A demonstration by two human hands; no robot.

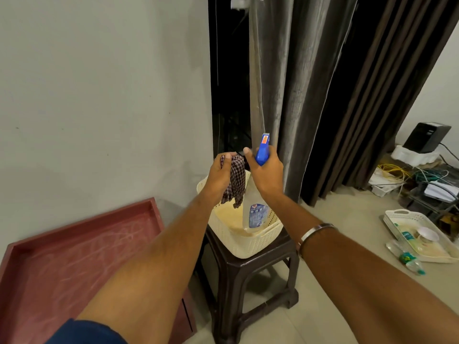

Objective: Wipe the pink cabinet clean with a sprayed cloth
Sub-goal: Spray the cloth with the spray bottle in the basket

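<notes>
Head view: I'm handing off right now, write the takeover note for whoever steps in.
Left hand: grips the checked cloth, which hangs over the cream basket on the dark stool.
Right hand: grips the spray bottle by its blue trigger head, right beside the cloth.
Pink cabinet: lower left against the wall, top looks streaked, not touched.
Done: cloth and bottle picked up.
Left: spray the cloth, put the bottle down, wipe the cabinet.

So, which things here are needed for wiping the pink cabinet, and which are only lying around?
For the job:
- cloth, held in the left hand
- spray bottle, held in the right hand
- pink cabinet

Lying about:
- basket on the stool
- tray on the floor
- curtain
</notes>
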